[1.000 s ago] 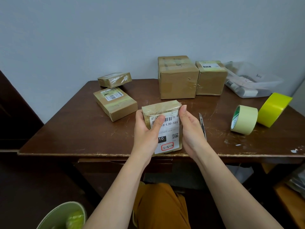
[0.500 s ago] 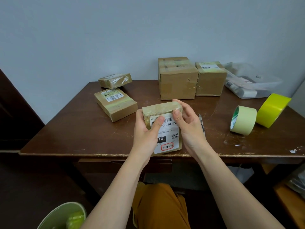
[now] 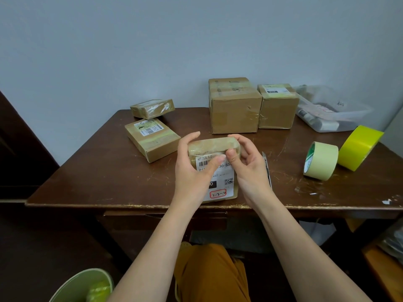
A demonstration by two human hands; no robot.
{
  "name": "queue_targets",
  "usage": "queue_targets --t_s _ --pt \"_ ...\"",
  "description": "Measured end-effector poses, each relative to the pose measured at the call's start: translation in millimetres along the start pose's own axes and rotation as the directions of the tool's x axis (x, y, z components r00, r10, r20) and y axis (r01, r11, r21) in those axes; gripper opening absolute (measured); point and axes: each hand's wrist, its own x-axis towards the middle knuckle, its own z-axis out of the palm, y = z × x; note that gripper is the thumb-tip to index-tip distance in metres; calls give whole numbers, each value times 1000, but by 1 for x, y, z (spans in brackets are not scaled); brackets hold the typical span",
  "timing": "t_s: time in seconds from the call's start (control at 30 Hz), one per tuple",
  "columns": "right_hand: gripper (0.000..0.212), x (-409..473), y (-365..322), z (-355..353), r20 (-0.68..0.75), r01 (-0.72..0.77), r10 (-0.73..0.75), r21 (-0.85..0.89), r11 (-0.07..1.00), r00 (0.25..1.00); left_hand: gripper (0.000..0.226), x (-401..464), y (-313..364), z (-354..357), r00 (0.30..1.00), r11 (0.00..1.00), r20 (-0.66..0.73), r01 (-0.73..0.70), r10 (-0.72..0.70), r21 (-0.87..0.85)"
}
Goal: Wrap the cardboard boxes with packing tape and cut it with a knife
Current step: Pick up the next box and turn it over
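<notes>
A small taped cardboard box [image 3: 214,147] with a white shipping label lies near the front edge of the brown table [image 3: 98,177]. My left hand [image 3: 192,168] holds its left side, thumb laid across the label. My right hand [image 3: 248,168] curls over the box's right top edge, thumb pressing on the label next to the left thumb. A knife [image 3: 267,168] lies on the table just right of my right hand, partly hidden by it. A pale green tape roll [image 3: 320,160] and a bright yellow tape roll [image 3: 359,147] stand on the table at the right.
Two flat boxes [image 3: 152,138] [image 3: 152,108] lie at the back left. A large box [image 3: 234,105] and a smaller one [image 3: 278,105] stand at the back centre. A clear plastic bin [image 3: 331,110] sits at the back right. A green bin [image 3: 85,286] is on the floor.
My right hand slid from the box's right side up over its top edge, its thumb now on the label. My left fingers have straightened above the box's far edge.
</notes>
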Motion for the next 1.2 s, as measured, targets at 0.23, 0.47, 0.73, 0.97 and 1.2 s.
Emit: queue_targets --t_s 0.23,0.47,0.73,0.97,1.2 --pt "42 -2 1 -1 -4 6 -6 32 999 1000 47 0 -2 3 1000 1000 -4 1 -1 -28" --pt "48 -5 3 -9 82 -98 87 150 984 993 49 2 -2 1 1000 999 13 6 -6 -40" --pt "40 -3 -7 -11 116 -182 168 118 976 979 49 1 -3 4 1000 998 -13 23 -24 -60" --pt "53 -6 -20 -4 115 -93 84 76 993 990 47 0 -2 3 1000 999 -7 -5 5 -41" --pt "21 -3 -24 3 -31 -100 102 47 994 994 47 -2 -3 4 1000 999 -2 -16 16 -39"
